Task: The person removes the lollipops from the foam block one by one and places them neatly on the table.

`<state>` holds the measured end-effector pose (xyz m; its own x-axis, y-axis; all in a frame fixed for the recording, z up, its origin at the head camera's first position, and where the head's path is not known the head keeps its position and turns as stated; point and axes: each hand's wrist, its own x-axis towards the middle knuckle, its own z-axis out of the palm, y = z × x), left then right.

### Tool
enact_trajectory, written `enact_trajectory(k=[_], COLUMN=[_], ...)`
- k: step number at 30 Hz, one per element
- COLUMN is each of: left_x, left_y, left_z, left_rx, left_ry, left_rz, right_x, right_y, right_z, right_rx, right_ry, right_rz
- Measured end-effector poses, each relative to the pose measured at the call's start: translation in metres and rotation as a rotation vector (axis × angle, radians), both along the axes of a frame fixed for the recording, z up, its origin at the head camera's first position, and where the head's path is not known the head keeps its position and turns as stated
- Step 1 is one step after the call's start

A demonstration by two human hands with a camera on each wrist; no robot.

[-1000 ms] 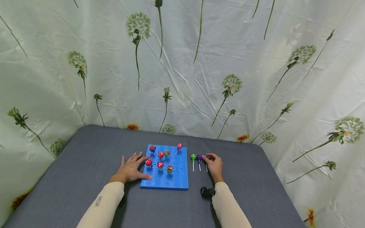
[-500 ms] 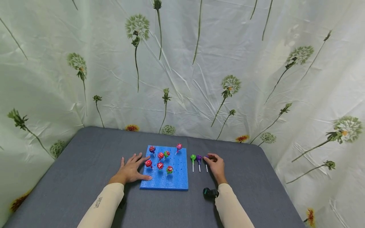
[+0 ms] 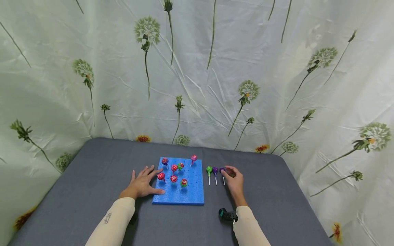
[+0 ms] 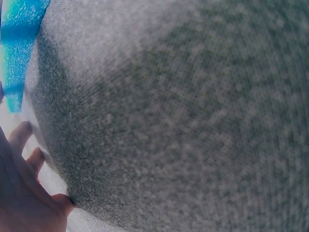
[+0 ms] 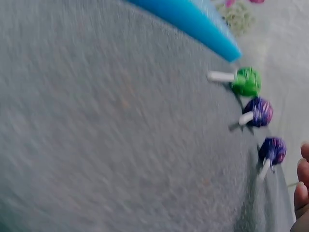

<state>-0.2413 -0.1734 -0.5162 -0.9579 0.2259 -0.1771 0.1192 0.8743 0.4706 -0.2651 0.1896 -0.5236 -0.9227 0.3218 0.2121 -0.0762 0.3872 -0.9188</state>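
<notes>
In the head view my left hand (image 3: 142,184) lies with fingers spread at the left side of a blue foam board (image 3: 194,194), forefinger and thumb on its edge. Several wrapped lollipops stand upright in the board, including a red one (image 3: 161,176) near that hand and a pink one (image 3: 194,158) at the back right. Right of the board a green lollipop (image 3: 209,169) and two purple ones lie in a row. My right hand (image 3: 235,182) is beside the rightmost purple lollipop (image 5: 273,150); the right wrist view shows its relaxed fingertips (image 5: 302,170) apart from the candy.
A grey cloth-covered table (image 3: 172,225) carries everything. Behind it hangs a pale curtain (image 3: 197,78) printed with dandelions. A black wrist device (image 3: 227,215) sits at my right cuff. Rows of small holes mark the right part of the board.
My right hand has drawn slightly right, uncovering more of the rightmost purple lollipop, which lies in the row. My left hand stays at the board's edge.
</notes>
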Motion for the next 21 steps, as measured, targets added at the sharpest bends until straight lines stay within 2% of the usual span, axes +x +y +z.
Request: enact_trajectory(k=[7, 10, 17, 21], left_x=[0.000, 0.001, 0.001, 0.000], left_y=[0.001, 0.001, 0.002, 0.002], left_z=[0.001, 0.000, 0.000, 0.001], left_rx=[0.008, 0.009, 0.008, 0.010], left_ry=[0.006, 0.007, -0.001, -0.005], left_rz=[-0.001, -0.003, -0.001, 0.004], right_x=[0.010, 0.015, 0.027, 0.037], right_y=[-0.015, -0.023, -0.041, -0.054], right_z=[0.003, 0.006, 0.016, 0.034], right_rx=[-0.040, -0.058, -0.066, -0.070], right_ry=[0.066, 0.058, -0.012, -0.012], right_rz=[0.022, 0.051, 0.238, 0.340])
